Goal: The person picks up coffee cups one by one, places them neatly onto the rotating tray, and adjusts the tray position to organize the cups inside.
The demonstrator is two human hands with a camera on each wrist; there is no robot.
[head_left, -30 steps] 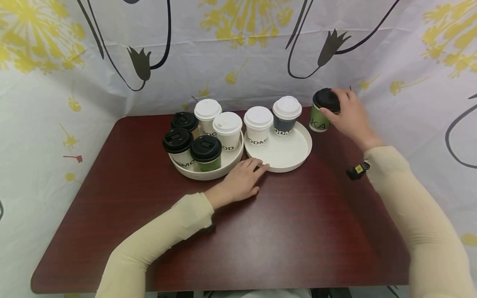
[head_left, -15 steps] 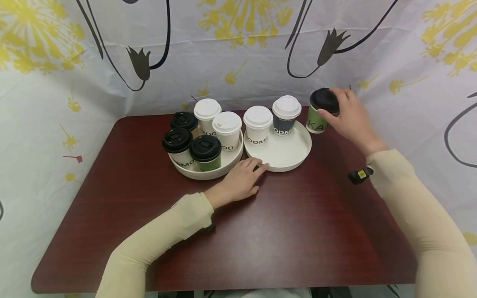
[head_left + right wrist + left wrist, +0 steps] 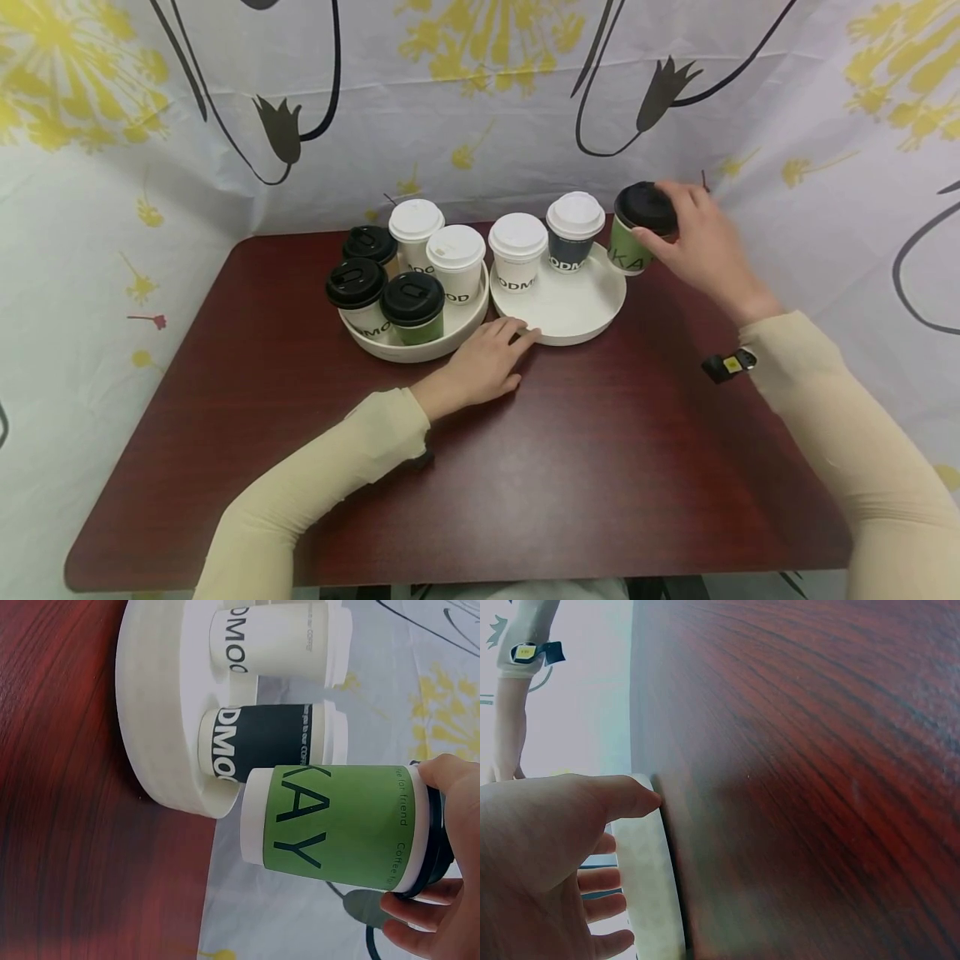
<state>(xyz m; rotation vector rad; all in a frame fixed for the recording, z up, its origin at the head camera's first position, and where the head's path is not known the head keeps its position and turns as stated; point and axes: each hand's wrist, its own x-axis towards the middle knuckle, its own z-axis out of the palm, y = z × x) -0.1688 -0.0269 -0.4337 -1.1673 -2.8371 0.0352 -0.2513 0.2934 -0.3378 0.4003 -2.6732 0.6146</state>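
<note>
My right hand [image 3: 708, 246] grips a green-sleeved paper coffee cup [image 3: 628, 247] round its black lid. The cup is just right of the right-hand white round tray [image 3: 577, 312]; in the right wrist view its base hangs off the table, slightly tilted. On that tray stand a white cup [image 3: 517, 262] and a dark-sleeved cup [image 3: 570, 250], both with white lids. My left hand [image 3: 480, 367] rests with relaxed fingers at the front, where the two trays meet. Its fingertips touch the right tray's wall [image 3: 649, 885] in the left wrist view.
A left-hand white tray [image 3: 408, 354] carries several lidded cups, among them a green-sleeved cup [image 3: 415, 312] with a black lid and a white-lidded cup [image 3: 456, 258]. The dark red table [image 3: 585, 467] ends behind the trays at a patterned cloth [image 3: 480, 125].
My right hand has carried the green-sleeved coffee cup leftward and slightly forward in the view, closer to the right tray's edge. My left hand has stayed where it was.
</note>
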